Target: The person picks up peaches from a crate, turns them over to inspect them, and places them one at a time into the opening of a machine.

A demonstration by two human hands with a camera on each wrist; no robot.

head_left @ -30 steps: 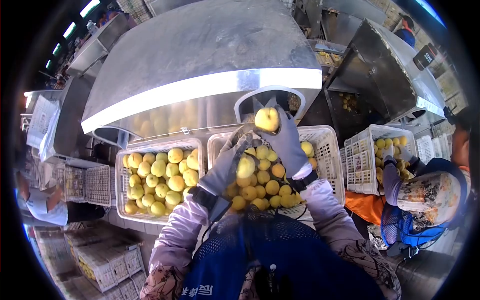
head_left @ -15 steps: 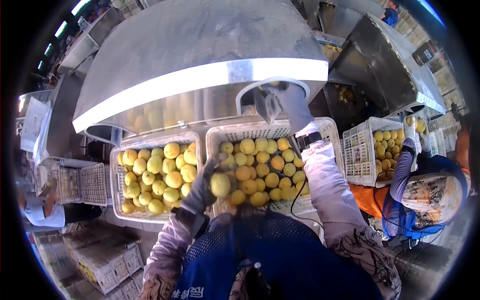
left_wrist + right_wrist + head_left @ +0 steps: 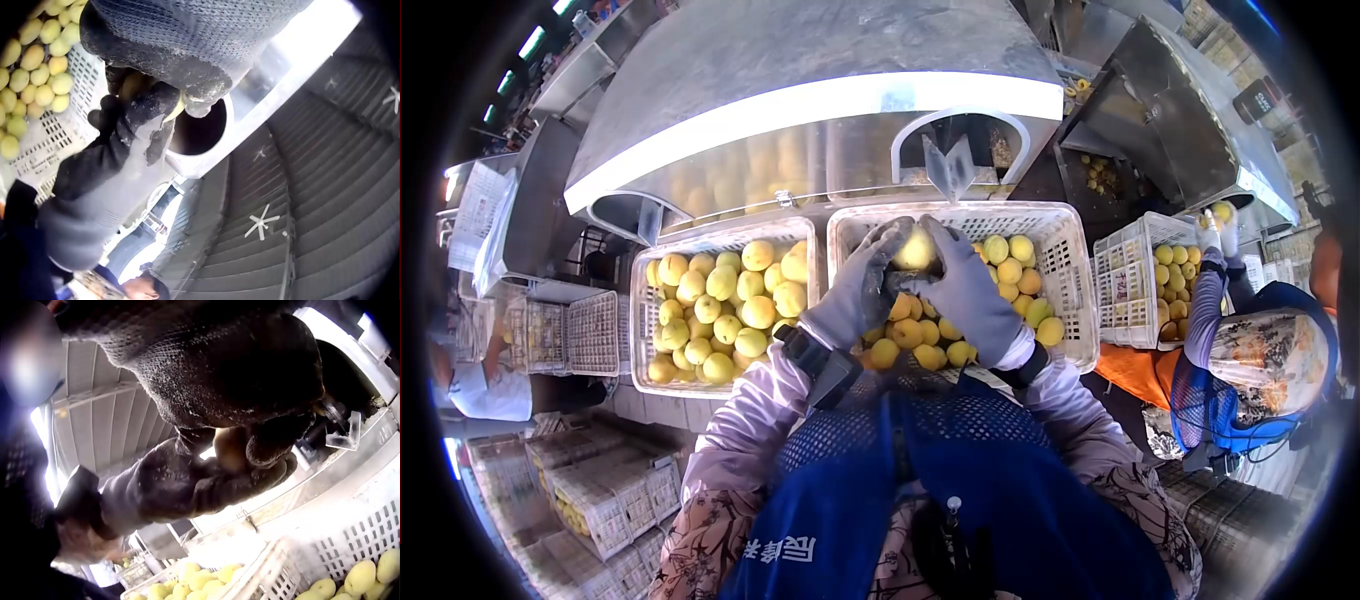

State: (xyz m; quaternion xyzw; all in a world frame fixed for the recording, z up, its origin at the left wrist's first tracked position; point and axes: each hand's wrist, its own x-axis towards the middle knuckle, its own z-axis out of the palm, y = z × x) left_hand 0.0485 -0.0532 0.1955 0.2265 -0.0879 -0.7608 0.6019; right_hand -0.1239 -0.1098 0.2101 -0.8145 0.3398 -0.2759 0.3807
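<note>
Both gloved hands meet above the middle crate in the head view, around one yellow peach [image 3: 915, 248]. My left hand [image 3: 862, 285] grips it from the left, dark-coated fingers against its side. From the other side my right hand [image 3: 972, 295] holds the same peach, thumb and fingers curled about it. Only a thin yellow sliver of peach [image 3: 175, 109] shows between the gloves in the left wrist view. The right wrist view shows a shaded part of the peach [image 3: 231, 447] between the fingers. Below the hands, the white plastic crate [image 3: 1082, 300] holds many yellow peaches.
A second white crate [image 3: 640, 345] of peaches stands at the left. Ahead, a metal machine [image 3: 820, 50] has an arched opening [image 3: 990, 140] with a V-shaped metal piece [image 3: 950, 170] at its front. Another person [image 3: 1260, 350] works by a crate at the right.
My right hand reached up into the arched opening with a peach and has come back without it. My left hand moved its peach from the crate's left side to the middle, where both hands now hold it.
</note>
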